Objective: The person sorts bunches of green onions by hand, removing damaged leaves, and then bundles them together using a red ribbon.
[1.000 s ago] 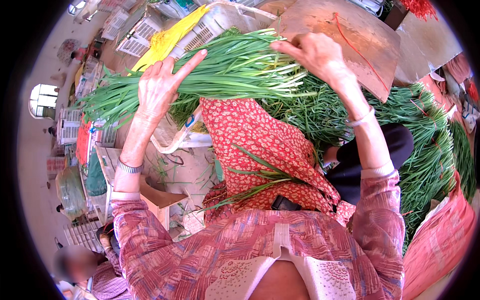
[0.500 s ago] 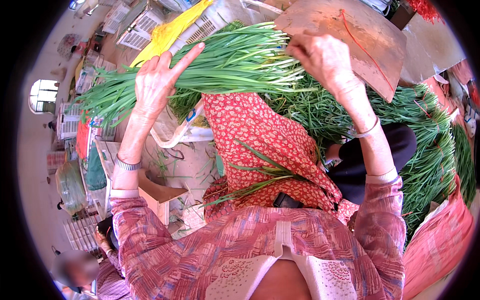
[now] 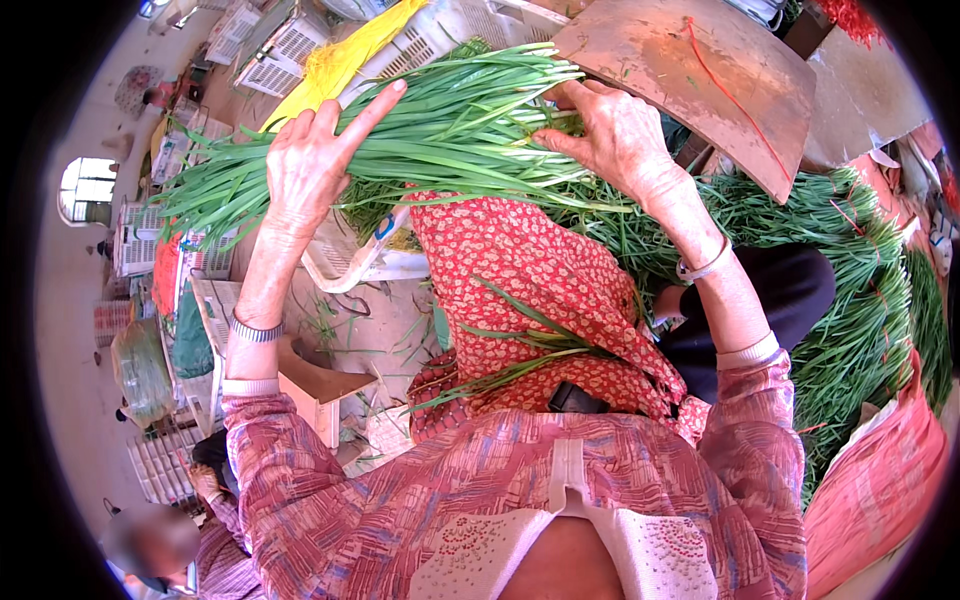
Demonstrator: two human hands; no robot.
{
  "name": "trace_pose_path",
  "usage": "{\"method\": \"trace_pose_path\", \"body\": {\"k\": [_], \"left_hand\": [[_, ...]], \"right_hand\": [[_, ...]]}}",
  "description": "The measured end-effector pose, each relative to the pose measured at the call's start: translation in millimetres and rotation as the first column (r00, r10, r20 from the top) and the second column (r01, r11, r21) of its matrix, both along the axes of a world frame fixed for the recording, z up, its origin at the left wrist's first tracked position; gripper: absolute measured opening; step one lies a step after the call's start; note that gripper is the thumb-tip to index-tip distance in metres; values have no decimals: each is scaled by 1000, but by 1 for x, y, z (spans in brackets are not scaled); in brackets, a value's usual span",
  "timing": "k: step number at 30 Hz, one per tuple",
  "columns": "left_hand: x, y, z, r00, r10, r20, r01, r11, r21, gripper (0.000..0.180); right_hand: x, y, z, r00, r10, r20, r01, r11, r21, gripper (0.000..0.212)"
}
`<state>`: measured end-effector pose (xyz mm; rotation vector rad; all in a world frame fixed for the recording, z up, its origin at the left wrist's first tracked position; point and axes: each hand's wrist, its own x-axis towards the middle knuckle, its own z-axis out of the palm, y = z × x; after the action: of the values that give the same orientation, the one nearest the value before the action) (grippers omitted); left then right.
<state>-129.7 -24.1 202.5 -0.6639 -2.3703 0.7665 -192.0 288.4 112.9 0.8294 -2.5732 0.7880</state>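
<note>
A thick bunch of garlic chives (image 3: 440, 125) lies crosswise in front of me, green tips to the left and pale stem ends to the right. My left hand (image 3: 312, 160) is wrapped over its leafy part, with the index finger stretched out along it. At the pale ends, my right hand (image 3: 615, 135) has thumb and fingers apart, reaching around some of the stems; the fingertips are partly hidden among them. A few loose chive leaves (image 3: 530, 350) rest on the red flowered cloth (image 3: 520, 250) over my lap.
On the right lie more chives (image 3: 850, 300) in bundles, beside a pink sack (image 3: 880, 480). A brown board (image 3: 700, 70) with a red string stands beyond my right hand. White crates (image 3: 280, 65) and a yellow cloth (image 3: 345, 65) are at the far left. Another person (image 3: 160, 540) sits lower left.
My right hand has moved left and slightly down, from closed fingers at the stem tips to spread fingers around the pale ends. My left hand stays on the bunch.
</note>
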Motion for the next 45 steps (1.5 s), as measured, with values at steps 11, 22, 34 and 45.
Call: {"method": "trace_pose_path", "body": {"k": [11, 22, 34, 45], "left_hand": [[1, 1, 0, 1000, 1, -5, -1, 1000, 4, 112], [8, -23, 3, 999, 44, -1, -44, 998, 48, 101], [5, -6, 9, 1000, 30, -6, -30, 999, 24, 99], [3, -3, 7, 999, 27, -21, -27, 1000, 0, 95]], "right_hand": [[-5, -13, -7, 943, 87, -320, -100, 995, -26, 15], [-38, 92, -66, 944, -324, 63, 273, 873, 404, 13], [-30, 26, -2, 920, 128, 370, -136, 991, -5, 65], [-17, 1, -20, 236, 685, 689, 325, 613, -721, 57]]}}
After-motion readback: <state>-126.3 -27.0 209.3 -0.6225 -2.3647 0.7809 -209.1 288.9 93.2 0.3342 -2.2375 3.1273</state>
